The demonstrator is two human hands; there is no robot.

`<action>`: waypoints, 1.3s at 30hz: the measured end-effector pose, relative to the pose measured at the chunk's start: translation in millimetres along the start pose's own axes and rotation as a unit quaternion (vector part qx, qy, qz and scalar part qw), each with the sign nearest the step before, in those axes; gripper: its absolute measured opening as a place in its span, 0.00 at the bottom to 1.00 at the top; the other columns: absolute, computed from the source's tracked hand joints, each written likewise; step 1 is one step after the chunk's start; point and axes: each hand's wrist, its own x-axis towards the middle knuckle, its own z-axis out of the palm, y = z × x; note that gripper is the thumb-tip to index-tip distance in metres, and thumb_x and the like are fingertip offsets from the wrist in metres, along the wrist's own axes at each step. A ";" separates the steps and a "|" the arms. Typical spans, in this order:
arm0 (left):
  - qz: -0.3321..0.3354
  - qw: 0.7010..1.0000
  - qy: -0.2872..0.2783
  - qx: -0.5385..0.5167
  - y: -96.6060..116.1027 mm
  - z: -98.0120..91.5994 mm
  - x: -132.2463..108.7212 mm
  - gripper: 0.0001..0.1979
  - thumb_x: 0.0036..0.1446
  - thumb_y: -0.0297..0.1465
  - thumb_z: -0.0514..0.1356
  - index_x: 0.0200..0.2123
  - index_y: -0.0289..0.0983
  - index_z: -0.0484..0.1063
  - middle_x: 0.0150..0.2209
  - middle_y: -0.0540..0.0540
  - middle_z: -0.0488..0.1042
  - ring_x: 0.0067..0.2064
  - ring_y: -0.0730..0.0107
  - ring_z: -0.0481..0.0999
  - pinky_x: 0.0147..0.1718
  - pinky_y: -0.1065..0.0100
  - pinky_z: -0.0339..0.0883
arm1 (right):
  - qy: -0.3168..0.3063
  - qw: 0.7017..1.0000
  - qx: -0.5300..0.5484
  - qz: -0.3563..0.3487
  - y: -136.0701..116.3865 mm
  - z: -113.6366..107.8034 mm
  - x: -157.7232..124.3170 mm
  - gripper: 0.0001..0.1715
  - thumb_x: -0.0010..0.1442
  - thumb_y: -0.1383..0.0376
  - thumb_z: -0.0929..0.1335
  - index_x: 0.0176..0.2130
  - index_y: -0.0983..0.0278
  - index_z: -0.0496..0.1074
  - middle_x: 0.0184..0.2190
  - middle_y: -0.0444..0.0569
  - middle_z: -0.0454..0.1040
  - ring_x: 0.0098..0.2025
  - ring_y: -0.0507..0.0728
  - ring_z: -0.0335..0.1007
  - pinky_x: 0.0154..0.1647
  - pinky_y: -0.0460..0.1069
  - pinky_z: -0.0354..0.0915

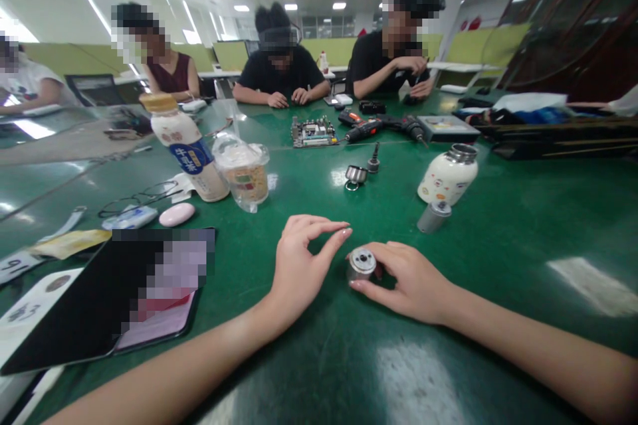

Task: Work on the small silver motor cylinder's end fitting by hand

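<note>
My right hand (406,279) has its thumb and fingers wrapped around a small silver motor (361,265), a metal cylinder standing upright on the green table. Its round end face, with small dark holes, points up. Just left of it, my left hand (304,255) hovers with thumb and index finger brought together in a pinch. Whatever may be between those fingertips is too small to make out. Beyond my right hand a second silver motor (434,217) stands in front of a cream bottle (448,176) that has no lid on.
A steel bottle cap (355,176) and a dark drill bit piece (373,159) lie ahead. Farther off are a circuit board (314,133) and power drills (371,127). On the left stand a drink bottle (187,153), a plastic cup (244,176) and a tablet (100,299). Several people sit opposite.
</note>
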 end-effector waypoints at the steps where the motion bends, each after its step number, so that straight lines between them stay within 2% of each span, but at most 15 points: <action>1: -0.011 0.999 -0.023 0.040 -5.0 0.1 1.1 0.05 0.57 0.32 0.66 0.37 0.45 0.81 0.37 0.48 0.80 0.44 0.60 0.72 0.46 0.58 0.64 | 0.001 1.000 -0.003 0.000 -0.5 -0.3 0.1 0.16 0.63 0.52 0.66 0.38 0.63 0.69 0.28 0.44 0.73 0.28 0.54 0.67 0.31 0.48 0.59; 3: -0.023 0.991 -0.081 0.107 -13.0 1.3 1.5 0.04 0.55 0.33 0.68 0.35 0.47 0.82 0.38 0.48 0.80 0.46 0.56 0.70 0.46 0.54 0.62 | 0.008 1.000 -0.010 0.002 -1.1 -0.6 0.1 0.16 0.63 0.52 0.67 0.39 0.63 0.70 0.28 0.44 0.73 0.28 0.54 0.67 0.32 0.48 0.59; 5: -0.019 0.983 -0.108 0.148 -16.9 3.2 0.2 0.04 0.55 0.35 0.67 0.36 0.49 0.82 0.41 0.48 0.80 0.48 0.52 0.67 0.47 0.51 0.59 | 0.018 1.000 -0.015 0.007 -1.1 -0.5 -0.2 0.17 0.62 0.51 0.68 0.40 0.63 0.70 0.28 0.44 0.74 0.28 0.54 0.68 0.32 0.48 0.59; 9: -0.026 0.976 -0.115 0.183 -16.1 5.6 -3.0 0.08 0.56 0.37 0.66 0.40 0.49 0.81 0.47 0.46 0.78 0.52 0.49 0.64 0.47 0.49 0.57 | 0.034 0.998 -0.008 0.046 0.8 0.7 -1.0 0.22 0.59 0.48 0.70 0.43 0.61 0.68 0.27 0.42 0.72 0.29 0.54 0.68 0.31 0.48 0.59; 11: -0.034 0.976 -0.108 0.185 -14.9 5.1 -3.2 0.07 0.55 0.37 0.67 0.39 0.50 0.82 0.49 0.45 0.77 0.53 0.47 0.64 0.48 0.47 0.56 | 0.035 0.997 0.004 0.063 2.2 1.1 -0.8 0.22 0.59 0.47 0.70 0.42 0.61 0.68 0.27 0.42 0.72 0.29 0.54 0.68 0.31 0.47 0.59; 13: -0.034 0.981 -0.092 0.167 -13.7 3.6 -2.4 0.05 0.55 0.37 0.67 0.36 0.50 0.82 0.48 0.46 0.78 0.52 0.48 0.64 0.49 0.47 0.56 | 0.031 0.997 0.020 0.066 3.5 1.0 0.1 0.21 0.59 0.48 0.70 0.42 0.61 0.68 0.27 0.42 0.71 0.28 0.54 0.68 0.30 0.47 0.59; 15: -0.025 0.991 -0.047 0.123 -11.7 2.0 -1.3 0.04 0.57 0.36 0.66 0.36 0.48 0.82 0.44 0.48 0.80 0.50 0.52 0.67 0.50 0.50 0.57 | 0.026 0.997 0.032 0.061 4.3 0.5 1.3 0.19 0.60 0.49 0.69 0.41 0.61 0.69 0.28 0.42 0.71 0.29 0.53 0.68 0.30 0.47 0.59; 17: -0.001 0.998 0.011 0.067 -8.0 1.0 -0.6 0.05 0.59 0.34 0.65 0.38 0.45 0.81 0.40 0.48 0.80 0.48 0.58 0.70 0.51 0.54 0.59 | 0.023 0.998 0.035 0.054 4.8 0.4 2.2 0.18 0.61 0.50 0.69 0.39 0.62 0.69 0.28 0.42 0.71 0.29 0.53 0.67 0.30 0.47 0.58; 19: 0.037 0.998 0.036 0.023 -3.2 1.4 -0.9 0.05 0.58 0.32 0.65 0.38 0.43 0.80 0.39 0.49 0.80 0.48 0.61 0.71 0.52 0.57 0.61 | 0.022 0.998 0.033 0.044 5.3 1.1 2.5 0.17 0.62 0.51 0.68 0.38 0.62 0.69 0.28 0.42 0.71 0.30 0.53 0.67 0.31 0.47 0.58; 23: 0.082 0.997 -0.002 -0.002 5.2 4.9 -2.9 0.06 0.55 0.29 0.68 0.37 0.44 0.81 0.39 0.49 0.81 0.49 0.59 0.70 0.53 0.57 0.62 | 0.034 0.998 0.027 0.035 7.2 4.5 1.5 0.18 0.63 0.51 0.67 0.36 0.63 0.69 0.27 0.43 0.70 0.29 0.53 0.65 0.31 0.47 0.58; 34: 0.064 0.997 -0.030 -0.019 11.4 9.2 -6.9 0.07 0.56 0.28 0.66 0.38 0.45 0.81 0.40 0.48 0.80 0.50 0.57 0.68 0.52 0.54 0.63 | 0.039 0.999 0.015 0.022 8.0 4.5 1.2 0.14 0.63 0.55 0.68 0.34 0.63 0.67 0.26 0.43 0.68 0.29 0.54 0.65 0.30 0.47 0.58; 39: 0.073 0.995 -0.064 -0.030 12.4 8.1 -8.8 0.12 0.61 0.26 0.61 0.45 0.44 0.79 0.44 0.47 0.79 0.52 0.58 0.67 0.54 0.55 0.61 | 0.035 0.999 0.022 0.026 7.2 4.4 2.4 0.13 0.63 0.57 0.68 0.35 0.64 0.68 0.27 0.43 0.69 0.28 0.54 0.66 0.30 0.47 0.58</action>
